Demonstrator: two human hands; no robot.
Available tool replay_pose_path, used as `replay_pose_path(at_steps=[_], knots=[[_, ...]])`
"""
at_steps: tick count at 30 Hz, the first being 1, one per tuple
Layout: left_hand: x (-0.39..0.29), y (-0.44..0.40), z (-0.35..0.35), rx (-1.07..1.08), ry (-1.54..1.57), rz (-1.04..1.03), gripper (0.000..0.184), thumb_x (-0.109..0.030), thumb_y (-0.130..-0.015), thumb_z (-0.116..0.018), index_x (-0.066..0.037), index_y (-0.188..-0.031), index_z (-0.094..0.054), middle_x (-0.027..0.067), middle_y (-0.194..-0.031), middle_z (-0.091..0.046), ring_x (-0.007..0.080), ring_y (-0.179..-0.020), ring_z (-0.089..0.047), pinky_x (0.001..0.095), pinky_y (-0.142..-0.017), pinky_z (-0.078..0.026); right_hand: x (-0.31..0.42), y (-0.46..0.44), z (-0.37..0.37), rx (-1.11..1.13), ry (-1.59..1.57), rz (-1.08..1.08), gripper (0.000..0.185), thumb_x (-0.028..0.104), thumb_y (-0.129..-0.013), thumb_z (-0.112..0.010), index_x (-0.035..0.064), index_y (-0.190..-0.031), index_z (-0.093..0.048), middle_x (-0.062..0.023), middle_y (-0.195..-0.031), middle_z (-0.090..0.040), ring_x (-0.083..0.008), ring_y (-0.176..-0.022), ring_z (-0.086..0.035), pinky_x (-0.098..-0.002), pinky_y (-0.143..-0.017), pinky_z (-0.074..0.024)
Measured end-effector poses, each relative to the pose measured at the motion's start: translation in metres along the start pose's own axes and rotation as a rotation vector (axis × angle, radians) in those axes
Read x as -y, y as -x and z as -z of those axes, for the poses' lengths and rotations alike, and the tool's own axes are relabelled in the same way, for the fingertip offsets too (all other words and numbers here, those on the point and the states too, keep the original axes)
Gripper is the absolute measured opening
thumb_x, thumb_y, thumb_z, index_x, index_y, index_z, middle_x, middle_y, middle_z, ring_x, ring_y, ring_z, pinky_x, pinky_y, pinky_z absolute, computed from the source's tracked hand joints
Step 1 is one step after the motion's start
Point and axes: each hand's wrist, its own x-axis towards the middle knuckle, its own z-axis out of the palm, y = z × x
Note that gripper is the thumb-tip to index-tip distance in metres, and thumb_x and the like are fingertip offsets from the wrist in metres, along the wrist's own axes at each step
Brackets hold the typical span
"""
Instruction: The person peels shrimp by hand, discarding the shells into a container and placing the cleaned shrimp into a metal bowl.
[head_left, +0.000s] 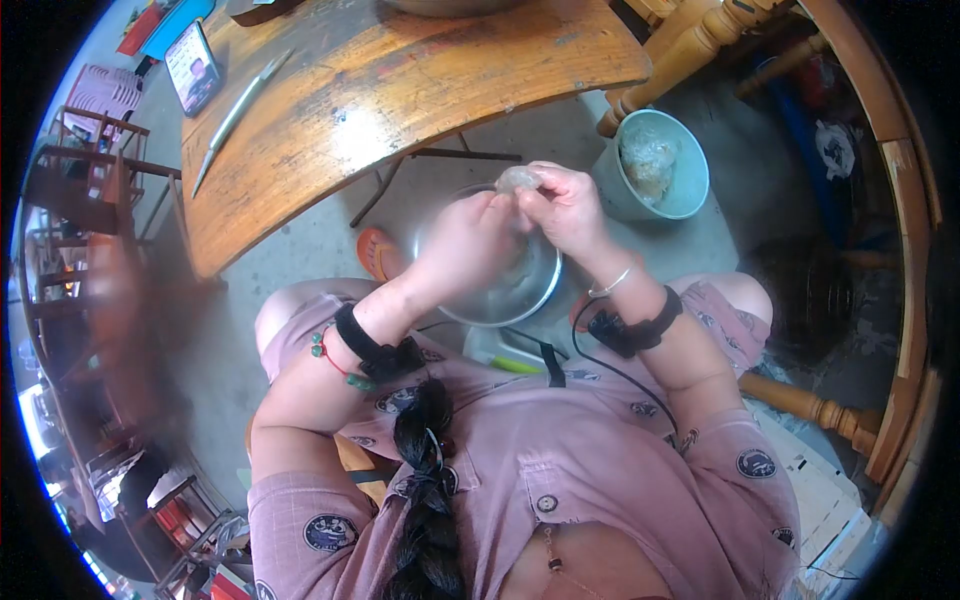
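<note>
My two hands meet above a round, shiny bowl. My right hand is closed, its thumb and fingers pinching a small translucent, greyish lump, whose exact kind I cannot make out. Against it, my left hand is also closed, fingertips pressed at the lump's near side and slightly smeared by motion. My left hand and wrist cover much of the bowl's left part, and its contents are hard to see.
A wooden table bears a phone and a long pointed tool. A pale green bucket with a clear plastic bag stands at right. An orange slipper lies on the floor. Wooden chair legs are nearby.
</note>
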Motion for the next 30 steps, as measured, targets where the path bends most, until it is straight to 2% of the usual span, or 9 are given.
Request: replay_pose_path(at_steps=[2, 4, 7, 10, 12, 14, 25, 28, 30], knots=[[-0.009, 0.001, 0.001, 0.021, 0.068, 0.047, 0.03, -0.028, -0.103, -0.037, -0.007, -0.085, -0.049, -0.003, -0.058, -0.037, 0.0083, -0.046, -0.034, 0.0255, -0.04, -0.031, 0.0, 0.0, 0.004, 0.015, 0.011, 0.002, 0.016, 0.004, -0.089, -0.057, -0.0047, -0.098, -0.066, -0.0054, -0.089, -0.062, -0.0058, -0.064, -0.056, -0.0213, -0.057, -0.0484], [-0.022, 0.001, 0.004, 0.082, 0.467, 0.334, 0.03, -0.029, -0.103, -0.037, -0.008, -0.082, -0.045, -0.0037, -0.058, -0.034, 0.0083, -0.047, -0.032, 0.0256, -0.04, -0.03, 0.0, -0.002, 0.006, 0.03, 0.023, 0.004, 0.016, 0.005, -0.089, -0.057, -0.0048, -0.099, -0.065, -0.0054, -0.089, -0.062, -0.0058, -0.064, -0.056, -0.0213, -0.057, -0.0487], [-0.021, 0.0, 0.004, 0.072, 0.489, 0.324, 0.031, -0.03, -0.103, -0.037, -0.009, -0.081, -0.044, -0.0037, -0.058, -0.033, 0.0084, -0.047, -0.031, 0.025, -0.04, -0.03, 0.006, -0.006, 0.005, 0.059, 0.136, 0.084, 0.018, 0.006, -0.09, -0.058, -0.0047, -0.102, -0.065, -0.0052, -0.089, -0.062, -0.0054, -0.064, -0.056, -0.0208, -0.057, -0.0483], [-0.013, -0.001, 0.004, 0.049, 0.176, 0.144, 0.03, -0.029, -0.102, -0.038, -0.009, -0.08, -0.043, -0.0039, -0.057, -0.033, 0.008, -0.046, -0.03, 0.0248, -0.039, -0.028, 0.011, -0.005, 0.002, 0.063, 0.083, -0.038, 0.018, 0.009, -0.093, -0.056, -0.003, -0.101, -0.066, -0.0035, -0.085, -0.061, -0.0054, -0.064, -0.053, -0.0206, -0.06, -0.0445], [-0.014, 0.0, 0.003, 0.053, 0.184, 0.14, 0.03, -0.029, -0.102, -0.038, -0.009, -0.08, -0.044, -0.0039, -0.057, -0.033, 0.0079, -0.046, -0.029, 0.0247, -0.038, -0.028, 0.007, -0.005, 0.004, 0.094, -0.116, -0.197, 0.018, 0.008, -0.093, -0.055, -0.0039, -0.104, -0.065, -0.0025, -0.082, -0.063, -0.0052, -0.063, -0.052, -0.0202, -0.058, -0.0441], [-0.018, 0.001, 0.003, 0.057, 0.191, 0.136, 0.03, -0.029, -0.102, -0.038, -0.009, -0.08, -0.044, -0.0039, -0.057, -0.033, 0.0077, -0.045, -0.029, 0.0247, -0.038, -0.028, 0.006, -0.005, 0.006, 0.095, -0.132, -0.198, 0.019, 0.007, -0.093, -0.056, -0.0045, -0.104, -0.065, -0.0023, -0.081, -0.063, -0.0053, -0.062, -0.052, -0.0201, -0.058, -0.0441], [-0.033, 0.004, 0.007, 0.15, 0.578, 0.355, 0.029, -0.028, -0.102, -0.039, -0.01, -0.079, -0.043, -0.0046, -0.057, -0.032, 0.0067, -0.046, -0.027, 0.0229, -0.038, -0.026, 0.016, -0.003, 0.006, 0.028, -0.116, -0.168, 0.016, 0.002, -0.087, -0.058, -0.0046, -0.098, -0.068, -0.0038, -0.08, -0.065, -0.0064, -0.06, -0.055, -0.0201, -0.053, -0.0453], [-0.03, 0.002, 0.014, 0.185, 0.728, 0.409, 0.029, -0.028, -0.102, -0.039, -0.011, -0.079, -0.042, -0.0048, -0.057, -0.032, 0.0061, -0.046, -0.026, 0.0214, -0.037, -0.024, 0.02, -0.007, 0.013, 0.033, 0.044, -0.084, 0.015, 0.001, -0.083, -0.061, -0.0032, -0.095, -0.069, -0.0047, -0.078, -0.065, -0.0093, -0.063, -0.058, -0.0234, -0.055, -0.0486], [-0.027, 0.001, 0.017, 0.184, 0.748, 0.406, 0.029, -0.028, -0.101, -0.039, -0.011, -0.079, -0.042, -0.0049, -0.057, -0.031, 0.0059, -0.046, -0.027, 0.0209, -0.036, -0.024, 0.023, -0.014, 0.021, 0.092, 0.629, 0.439, 0.022, 0.003, -0.074, -0.069, 0.0, -0.096, -0.069, -0.0087, -0.078, -0.065, -0.0139, -0.066, -0.062, -0.0265, -0.058, -0.0497]])
